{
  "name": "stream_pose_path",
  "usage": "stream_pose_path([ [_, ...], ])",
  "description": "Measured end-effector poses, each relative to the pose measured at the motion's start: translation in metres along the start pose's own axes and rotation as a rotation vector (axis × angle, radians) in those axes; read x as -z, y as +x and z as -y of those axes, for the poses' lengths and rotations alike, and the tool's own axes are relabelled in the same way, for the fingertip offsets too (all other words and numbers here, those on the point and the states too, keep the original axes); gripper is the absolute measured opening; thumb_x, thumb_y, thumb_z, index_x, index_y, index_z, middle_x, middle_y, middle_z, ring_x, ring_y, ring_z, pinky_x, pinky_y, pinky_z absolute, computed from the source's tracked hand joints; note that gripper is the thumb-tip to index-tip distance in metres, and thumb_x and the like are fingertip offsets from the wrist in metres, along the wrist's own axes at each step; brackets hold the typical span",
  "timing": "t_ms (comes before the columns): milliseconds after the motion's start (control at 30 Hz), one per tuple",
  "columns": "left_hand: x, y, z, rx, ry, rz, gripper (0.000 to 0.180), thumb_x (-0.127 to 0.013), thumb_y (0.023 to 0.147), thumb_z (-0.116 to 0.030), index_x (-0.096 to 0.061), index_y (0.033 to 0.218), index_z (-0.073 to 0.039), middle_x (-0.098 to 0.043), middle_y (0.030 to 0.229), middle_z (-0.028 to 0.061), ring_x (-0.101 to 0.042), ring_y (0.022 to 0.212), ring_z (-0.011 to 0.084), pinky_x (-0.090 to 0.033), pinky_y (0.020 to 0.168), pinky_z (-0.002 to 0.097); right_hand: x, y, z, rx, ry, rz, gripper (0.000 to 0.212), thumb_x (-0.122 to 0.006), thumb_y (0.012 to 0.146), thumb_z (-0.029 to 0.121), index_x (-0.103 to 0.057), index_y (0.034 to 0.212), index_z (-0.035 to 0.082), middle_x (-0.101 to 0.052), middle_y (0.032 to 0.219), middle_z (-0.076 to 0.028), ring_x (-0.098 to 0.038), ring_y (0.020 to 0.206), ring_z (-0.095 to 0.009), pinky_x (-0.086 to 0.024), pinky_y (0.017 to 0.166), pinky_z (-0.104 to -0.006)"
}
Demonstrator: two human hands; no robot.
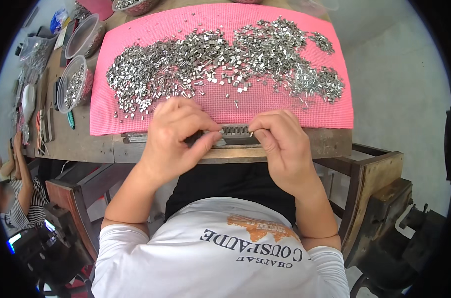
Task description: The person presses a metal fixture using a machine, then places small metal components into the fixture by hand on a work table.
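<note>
A narrow metal fixture (241, 141) with a row of dark notches along it lies at the front edge of the table, between my two hands. At its left end is my left hand (178, 136), thumb and forefinger brought together in a pinch; what they hold is too small to name. My right hand (281, 144) is at the other end, its thumb and forefinger closed on a small metal piece (252, 133). Beyond both hands, a wide heap of small shiny metal pieces (195, 54) covers much of a pink textured mat (215, 105).
Clear plastic tubs (61, 94) of metal parts stand left of the mat, near a green-handled tool (70, 120) and a white object (28, 102). A wooden stand with a dark machine (379, 218) is at the right. Another person (24, 198) sits at far left.
</note>
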State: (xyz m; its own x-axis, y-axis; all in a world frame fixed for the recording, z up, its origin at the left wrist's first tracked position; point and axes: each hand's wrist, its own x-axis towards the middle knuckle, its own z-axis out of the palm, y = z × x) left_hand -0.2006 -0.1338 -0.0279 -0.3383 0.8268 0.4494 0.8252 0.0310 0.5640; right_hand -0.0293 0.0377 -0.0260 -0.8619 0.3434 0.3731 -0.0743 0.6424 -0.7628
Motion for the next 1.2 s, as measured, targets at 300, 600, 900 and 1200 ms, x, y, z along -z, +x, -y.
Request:
stream_pose_path([
  [300, -0.021, -0.007, 0.0, -0.042, 0.121, -0.085, 0.019, -0.084, 0.071, -0.008, -0.076, 0.088, -0.013, -0.069, 0.089, -0.0011, -0.064, 0.086, 0.0205, -0.043, 0.081, 0.0377, -0.035, 0.009, 0.006, 0.135, -0.399, 0.019, 0.015, -0.065, 0.084, 0.0, -0.064, 0.099, 0.004, -0.065, 0.096, -0.01, -0.062, 0.088, -0.031, -0.047, 0.08, -0.043],
  [600, -0.022, -0.009, -0.001, -0.049, 0.236, -0.093, 0.019, -0.082, 0.071, -0.009, -0.076, 0.088, -0.015, -0.067, 0.088, -0.0035, -0.063, 0.081, 0.0178, -0.042, 0.079, 0.0374, -0.05, 0.013, 0.002, 0.26, -0.626, -0.037, 0.009, -0.066, 0.077, 0.008, -0.059, 0.083, 0.007, -0.051, 0.081, -0.006, -0.055, 0.074, -0.021, -0.044, 0.071, -0.0362],
  [900, -0.021, -0.011, 0.007, 0.029, 0.137, -0.074, 0.02, -0.084, 0.072, -0.007, -0.077, 0.09, -0.014, -0.07, 0.087, -0.0039, -0.065, 0.081, 0.018, -0.043, 0.077, 0.0359, -0.04, 0.011, 0.001, 0.182, -0.491, 0.006, 0.026, -0.071, 0.078, -0.002, -0.069, 0.103, 0.002, -0.07, 0.101, -0.011, -0.067, 0.086, -0.029, -0.052, 0.078, -0.0407],
  [1200, -0.022, -0.013, 0.012, -0.049, 0.148, -0.048, 0.022, -0.082, 0.069, -0.007, -0.076, 0.089, -0.013, -0.07, 0.09, -0.0021, -0.065, 0.085, 0.0206, -0.045, 0.078, 0.0364, -0.039, 0.01, -0.007, 0.162, -0.349, -0.001, 0.022, -0.074, 0.081, -0.003, -0.07, 0.102, 0.002, -0.072, 0.102, -0.011, -0.067, 0.086, -0.032, -0.052, 0.076, -0.0407],
])
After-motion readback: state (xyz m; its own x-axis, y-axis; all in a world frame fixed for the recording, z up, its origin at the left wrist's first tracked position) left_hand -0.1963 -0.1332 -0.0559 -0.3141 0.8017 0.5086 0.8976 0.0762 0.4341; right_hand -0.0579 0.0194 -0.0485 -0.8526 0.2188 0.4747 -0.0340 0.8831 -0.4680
